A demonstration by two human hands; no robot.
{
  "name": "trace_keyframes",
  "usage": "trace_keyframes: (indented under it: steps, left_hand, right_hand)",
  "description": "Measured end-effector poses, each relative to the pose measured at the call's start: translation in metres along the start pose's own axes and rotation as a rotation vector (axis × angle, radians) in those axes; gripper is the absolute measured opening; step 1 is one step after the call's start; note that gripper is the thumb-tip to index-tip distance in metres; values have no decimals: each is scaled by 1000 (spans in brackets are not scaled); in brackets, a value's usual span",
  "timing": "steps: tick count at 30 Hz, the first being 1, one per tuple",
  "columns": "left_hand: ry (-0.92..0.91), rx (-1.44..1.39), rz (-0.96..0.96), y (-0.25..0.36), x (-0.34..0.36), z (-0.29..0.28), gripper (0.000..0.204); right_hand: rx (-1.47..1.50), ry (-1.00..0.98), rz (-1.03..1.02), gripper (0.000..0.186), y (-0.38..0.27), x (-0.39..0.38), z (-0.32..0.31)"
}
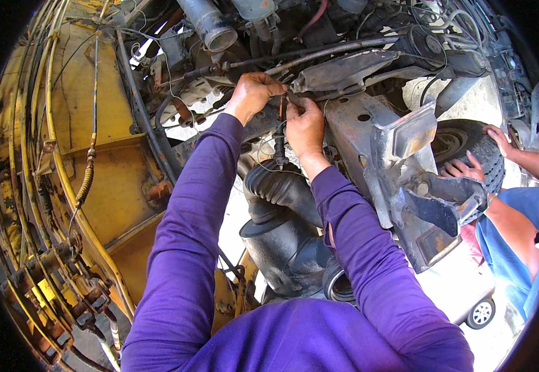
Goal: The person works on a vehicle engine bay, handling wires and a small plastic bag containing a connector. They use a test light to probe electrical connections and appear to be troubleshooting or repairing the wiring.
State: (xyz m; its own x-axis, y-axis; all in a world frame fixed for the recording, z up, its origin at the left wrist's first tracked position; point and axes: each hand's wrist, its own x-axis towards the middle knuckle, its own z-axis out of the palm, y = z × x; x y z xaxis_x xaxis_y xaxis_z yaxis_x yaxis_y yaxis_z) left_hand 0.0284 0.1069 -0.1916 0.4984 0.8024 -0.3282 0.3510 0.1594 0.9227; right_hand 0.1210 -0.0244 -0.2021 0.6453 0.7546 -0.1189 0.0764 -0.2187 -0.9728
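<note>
Both my hands are raised in the middle of the machine, fingertips almost meeting. My left hand (255,94) is closed in a pinch, its thumb and finger at the top of a thin upright cable end (279,144) with a black sleeve and a rusty orange stretch. My right hand (305,130) pinches close beside it, at a small greyish piece. What either pinch holds is too small to make out. Just behind the fingers lies a long dirty grey cover (344,71). Below the cable end curves a black ribbed hose (282,186), joined to a black canister (285,251).
Yellow panels (90,198) with pipes and cables line the left. A rusty grey metal frame and bracket (406,139) stand at right. Beyond it, another person's hands (474,164) rest by a tyre (461,139). An open-ended pipe (220,38) juts in at the top.
</note>
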Motion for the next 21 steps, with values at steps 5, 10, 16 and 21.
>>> trace_keyframes:
  steps: [5,10,16,21]
  left_hand:
    - [-3,-9,10,-2,1,-1,16]
    - [7,-13,11,1,-2,-1,17]
    - [10,173,70,2,-3,1,20]
    - [-37,146,19,-22,4,-8,27]
  right_hand:
    - [-15,9,-15,19,3,1,1]
    - [-41,15,-11,19,1,-1,2]
    - [-131,66,-32,17,9,0,1]
    - [-16,32,10,23,9,-4,6]
